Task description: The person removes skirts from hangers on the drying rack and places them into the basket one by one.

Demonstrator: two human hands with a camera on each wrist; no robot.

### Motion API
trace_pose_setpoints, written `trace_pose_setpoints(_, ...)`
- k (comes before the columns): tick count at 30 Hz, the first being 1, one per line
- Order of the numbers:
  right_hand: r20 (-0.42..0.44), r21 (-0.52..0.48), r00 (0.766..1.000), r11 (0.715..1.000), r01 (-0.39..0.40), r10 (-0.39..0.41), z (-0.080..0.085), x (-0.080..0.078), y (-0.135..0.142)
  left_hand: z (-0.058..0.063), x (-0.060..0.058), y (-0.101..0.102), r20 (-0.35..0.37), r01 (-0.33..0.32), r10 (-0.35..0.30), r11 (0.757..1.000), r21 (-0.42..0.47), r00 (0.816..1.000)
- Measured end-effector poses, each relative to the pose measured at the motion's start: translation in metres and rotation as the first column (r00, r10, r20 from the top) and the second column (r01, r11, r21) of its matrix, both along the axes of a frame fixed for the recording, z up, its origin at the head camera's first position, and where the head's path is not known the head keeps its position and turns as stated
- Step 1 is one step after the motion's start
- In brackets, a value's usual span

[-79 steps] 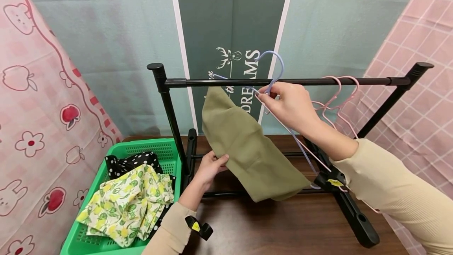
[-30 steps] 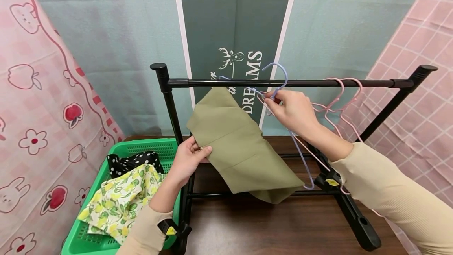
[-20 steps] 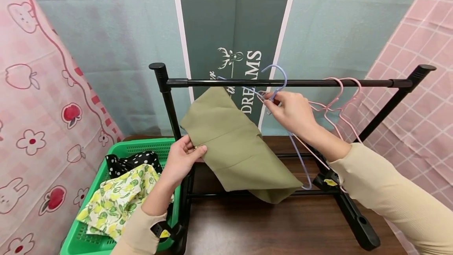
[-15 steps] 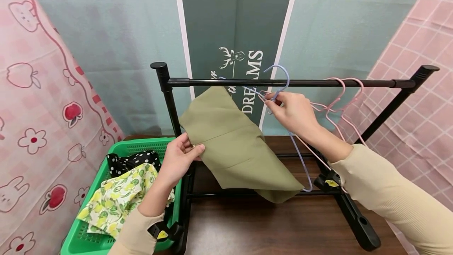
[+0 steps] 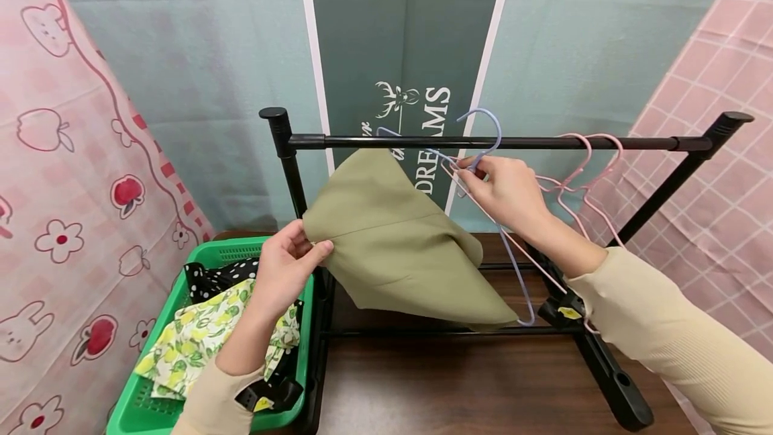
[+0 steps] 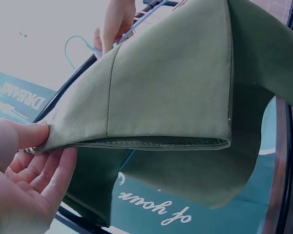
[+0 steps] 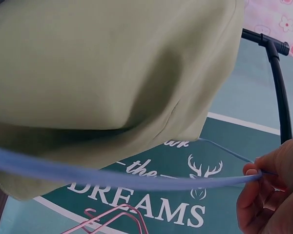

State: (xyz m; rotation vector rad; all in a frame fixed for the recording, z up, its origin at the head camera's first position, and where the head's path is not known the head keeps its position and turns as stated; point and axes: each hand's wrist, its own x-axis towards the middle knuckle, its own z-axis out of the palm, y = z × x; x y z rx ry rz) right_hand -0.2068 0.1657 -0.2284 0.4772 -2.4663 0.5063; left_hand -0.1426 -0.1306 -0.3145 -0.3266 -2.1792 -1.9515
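Note:
My right hand (image 5: 506, 188) pinches a blue hanger (image 5: 512, 264) just below its hook, at the rack's top bar. An olive-green garment (image 5: 392, 240) slants across the hanger's left side; how it is attached there is hidden. Its lower right corner meets the hanger's lower end. With thumb and fingers, my left hand (image 5: 286, 267) pinches the garment's left edge. From the left wrist, the garment (image 6: 171, 92) shows a stitched seam and a slightly gaping hem. In the right wrist view, the blue hanger (image 7: 185, 182) crosses in front of the cloth to my right hand (image 7: 273, 195).
The black clothes rack (image 5: 362, 142) stands on a brown wooden table (image 5: 459, 388). Pink hangers (image 5: 588, 173) hang toward its right end. Left of it, a green basket (image 5: 304, 354) holds a lemon-print cloth (image 5: 193, 341) and black polka-dot fabric (image 5: 220, 278). Patterned curtains flank both sides.
My left hand has moved left and slightly up, drawing the garment's edge outward and spreading the cloth. The right hand keeps hold of the hanger and has shifted slightly right.

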Motion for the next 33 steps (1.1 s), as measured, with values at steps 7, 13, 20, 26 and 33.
trace_pose_setpoints(7, -0.005, -0.001, 1.0, 1.0, -0.013, 0.013, 0.0, -0.002, 0.0, 0.006, 0.002, -0.011, -0.079, -0.073, 0.07, 0.997, -0.035, 0.994)
trace_pose_setpoints(13, 0.005, 0.007, 1.0, 1.0, 0.005, -0.005, -0.001, -0.001, 0.001, 0.013, 0.003, -0.021, -0.128, -0.122, 0.114, 0.991, -0.054, 0.985)
trace_pose_setpoints(20, 0.031, 0.019, 0.999, 1.0, 0.01, -0.01, -0.002, 0.0, 0.002, 0.027, 0.01, -0.028, -0.164, -0.209, 0.197, 0.976, -0.056, 0.967)
trace_pose_setpoints(26, 0.005, 0.022, 1.0, 1.0, 0.007, -0.007, -0.004, -0.001, 0.002, 0.027, 0.008, -0.036, -0.167, -0.269, 0.261, 0.963, -0.029, 0.951)
trace_pose_setpoints(33, -0.022, 0.029, 1.0, 1.0, -0.003, 0.003, -0.002, 0.001, 0.002, 0.031, 0.006, -0.043, -0.219, -0.278, 0.28, 0.96, 0.04, 0.935)
